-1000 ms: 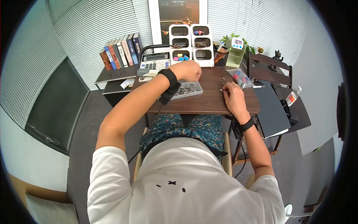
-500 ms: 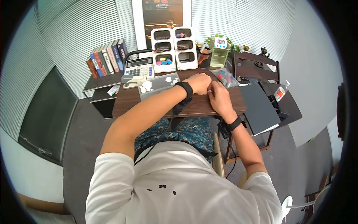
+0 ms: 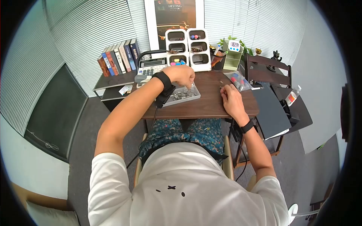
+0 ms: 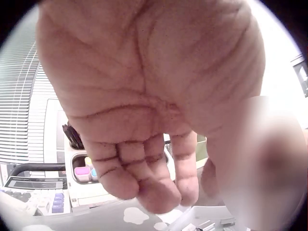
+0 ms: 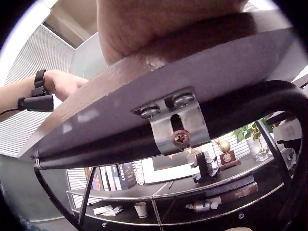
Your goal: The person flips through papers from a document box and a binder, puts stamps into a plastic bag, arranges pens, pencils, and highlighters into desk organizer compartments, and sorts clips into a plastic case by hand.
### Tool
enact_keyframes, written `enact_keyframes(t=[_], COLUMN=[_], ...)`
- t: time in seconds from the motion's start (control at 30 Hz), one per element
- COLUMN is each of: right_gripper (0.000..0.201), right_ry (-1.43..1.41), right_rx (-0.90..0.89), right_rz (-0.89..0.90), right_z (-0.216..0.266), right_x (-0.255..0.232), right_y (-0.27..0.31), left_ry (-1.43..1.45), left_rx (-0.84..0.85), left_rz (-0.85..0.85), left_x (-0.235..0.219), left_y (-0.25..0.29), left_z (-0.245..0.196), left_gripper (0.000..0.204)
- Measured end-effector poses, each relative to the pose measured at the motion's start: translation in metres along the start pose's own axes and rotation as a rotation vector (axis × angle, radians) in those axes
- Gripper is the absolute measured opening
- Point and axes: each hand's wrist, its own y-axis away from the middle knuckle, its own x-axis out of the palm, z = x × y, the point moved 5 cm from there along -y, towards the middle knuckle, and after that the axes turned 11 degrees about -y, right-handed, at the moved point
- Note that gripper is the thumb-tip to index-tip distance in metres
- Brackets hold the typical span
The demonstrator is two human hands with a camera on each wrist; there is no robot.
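My left hand (image 3: 182,75) hovers over a shallow grey box (image 3: 195,97) of small metal pieces (image 3: 183,95), their exact kind too small to make out. In the left wrist view its fingers (image 4: 159,195) hang bent downward, with nothing visible between them. My right hand (image 3: 233,101) rests on the brown tabletop (image 3: 207,108), fingertips down beside a few tiny pieces (image 3: 221,87). I cannot tell whether it pinches one. Only the heel of that hand (image 5: 139,29) appears in the right wrist view, above the table edge.
A clear bag (image 3: 238,80) of red and blue items lies beyond my right hand. At the back stand a white compartment organizer (image 3: 206,68), a pen holder (image 3: 218,62) and a green stand (image 3: 233,62). A calculator (image 3: 151,67) sits at left, dark folders (image 3: 269,113) at right.
My left hand moved right to meet my right hand at half a second ago, and is now back left over the box. The right hand stays at its table spot; the head view shifted.
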Motion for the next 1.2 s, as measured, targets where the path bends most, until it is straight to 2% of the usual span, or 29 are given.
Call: enact_keyframes(t=[0.03,0.1,0.27,0.3,0.37,0.43,0.5,0.57,0.63,0.7,0.73,0.77,0.83,0.87,0.97,1.03,1.1,1.17,1.2], right_gripper=[0.011,0.013,0.015,0.015,0.018,0.022,0.024,0.026,0.024,0.020,0.020,0.020,0.026,0.032,0.021,0.016,0.011,0.006,0.006], right_ry=[0.001,-0.064,-0.173,-0.186,-0.167,-0.349,-0.348,-0.343,-0.341,-0.090,-0.056,-0.063,0.081,0.076,0.083,0.100,0.123,0.144,0.125], right_rx=[-0.004,-0.028,-0.085,-0.105,-0.108,-0.038,-0.018,0.010,0.009,0.006,0.071,0.060,0.075,0.082,0.032,0.029,0.021,-0.034,-0.022], right_rz=[0.001,-0.030,-0.048,-0.058,-0.060,-0.079,-0.059,-0.145,-0.145,0.007,0.094,0.102,0.281,0.320,0.360,0.340,0.320,0.299,0.294], right_z=[0.002,0.008,0.022,0.022,0.017,0.008,0.013,0.013,0.016,0.016,0.017,0.023,0.029,0.028,0.023,0.023,0.022,0.013,0.013], right_x=[0.000,-0.003,-0.009,-0.010,-0.012,-0.010,-0.009,-0.009,-0.015,-0.015,-0.015,-0.020,-0.021,-0.025,-0.030,-0.027,-0.016,-0.017,-0.019], right_y=[-0.001,-0.002,-0.003,-0.003,-0.002,-0.003,-0.003,0.000,0.002,0.005,0.006,0.006,0.011,0.011,0.010,0.010,0.006,0.005,0.005], left_ry=[0.005,0.055,0.186,0.193,0.396,0.460,0.520,0.485,0.393,0.279,0.181,0.083,0.080,0.076,0.053,0.027,0.019,-0.070,-0.042], left_rx=[0.041,0.100,0.251,0.270,0.173,0.192,0.159,0.163,0.106,0.096,0.055,0.008,-0.032,-0.054,-0.068,-0.073,-0.072,0.160,0.110], left_rz=[-0.087,-0.142,-0.267,-0.269,-0.128,-0.124,-0.104,-0.136,-0.102,-0.092,-0.042,0.005,0.010,0.039,0.058,-0.078,-0.103,-0.316,-0.270], left_x=[-0.001,0.004,0.006,0.006,0.006,0.005,0.004,-0.001,-0.009,-0.015,-0.011,-0.011,-0.011,-0.009,-0.006,-0.011,-0.007,0.000,-0.005], left_y=[0.001,-0.010,-0.034,-0.040,-0.046,-0.047,-0.043,-0.037,-0.029,-0.014,-0.009,0.000,0.020,0.027,0.033,0.033,0.044,0.041,0.049], left_z=[-0.002,-0.016,-0.087,-0.094,-0.101,-0.102,-0.096,-0.088,-0.074,-0.055,-0.042,-0.032,-0.020,-0.016,-0.007,-0.001,0.008,0.015,0.007], left_gripper=[0.018,0.020,0.026,0.026,0.025,0.023,0.020,0.017,0.016,0.011,0.010,0.009,0.010,0.011,0.012,0.015,0.017,0.021,0.022])
